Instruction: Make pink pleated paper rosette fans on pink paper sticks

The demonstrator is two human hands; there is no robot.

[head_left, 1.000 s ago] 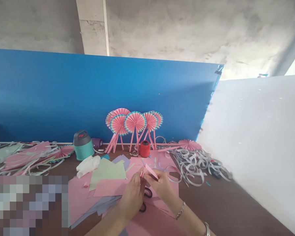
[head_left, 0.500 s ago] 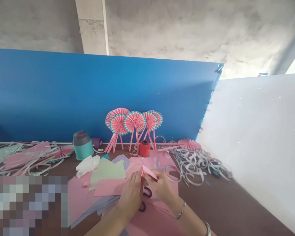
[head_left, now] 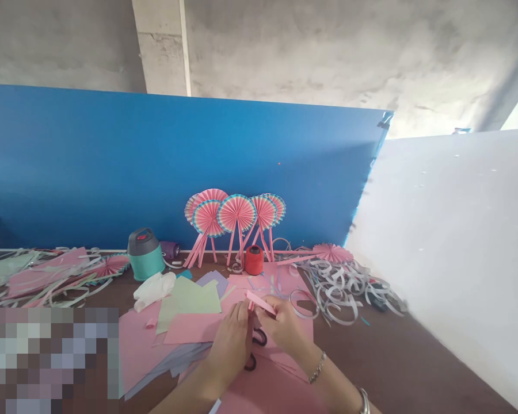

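Between my two hands is a narrow folded strip of pink paper [head_left: 259,301]. My right hand [head_left: 281,323] pinches it between thumb and fingers, its long end slanting up to the left. My left hand [head_left: 233,339] closes on the strip's lower left end, with the fingertips touching those of the right. Black-handled scissors [head_left: 259,338] lie just beneath, partly hidden by the left hand. Under both hands spread sheets of pink paper [head_left: 271,385], and a pale green sheet [head_left: 189,299] lies beyond the left hand.
Round pink paper fans [head_left: 237,214] lean against the blue partition [head_left: 90,155]. A red thread spool [head_left: 254,261] and a teal container [head_left: 147,259] stand before it. Curled white paper strips [head_left: 341,287] heap at right. Crumpled white material [head_left: 154,290] lies left of the green sheet.
The upper end of the pink strip has shifted slightly left and tilted flatter. Both hands stay nearly in place with their grip unchanged.
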